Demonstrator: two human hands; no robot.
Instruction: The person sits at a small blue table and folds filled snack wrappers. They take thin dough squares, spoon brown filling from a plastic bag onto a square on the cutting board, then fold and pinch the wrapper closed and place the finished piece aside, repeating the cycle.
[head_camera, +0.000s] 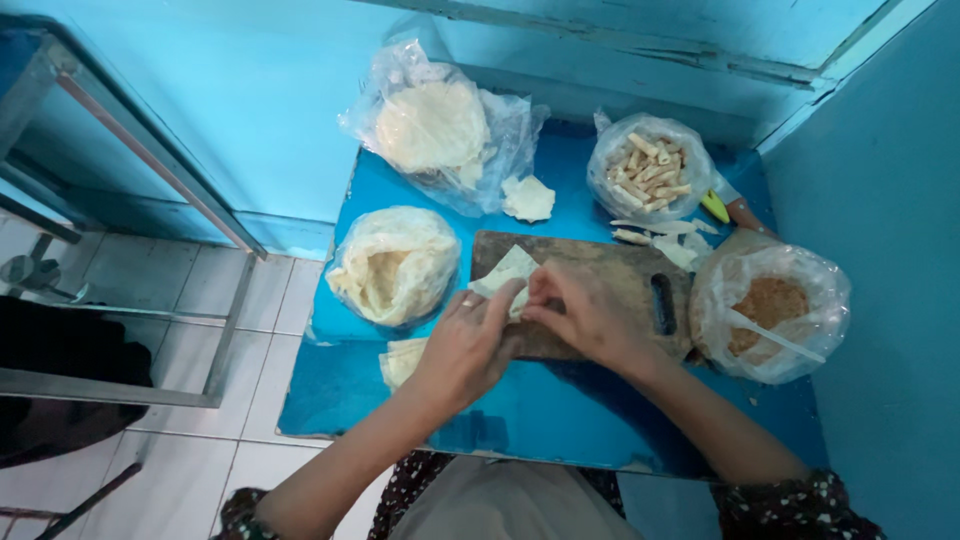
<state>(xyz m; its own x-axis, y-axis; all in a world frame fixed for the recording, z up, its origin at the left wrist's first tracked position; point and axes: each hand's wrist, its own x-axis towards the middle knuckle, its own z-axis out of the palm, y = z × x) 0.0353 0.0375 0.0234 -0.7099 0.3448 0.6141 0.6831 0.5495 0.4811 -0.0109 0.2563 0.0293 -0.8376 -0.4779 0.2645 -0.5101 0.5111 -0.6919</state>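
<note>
Wrapper lies on your cutting board, reaching up-left from both hands; your left hand and right hand pinch its near edge.

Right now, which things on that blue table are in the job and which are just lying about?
In hand:
- left hand and right hand, both on the pale wrapper sheet
- wooden cutting board under them
- bag of brown filling with a white spoon
- bag of rolled pieces

Lying about:
- bag of flat sheets
- closed bag
- metal frame on the floor
</note>
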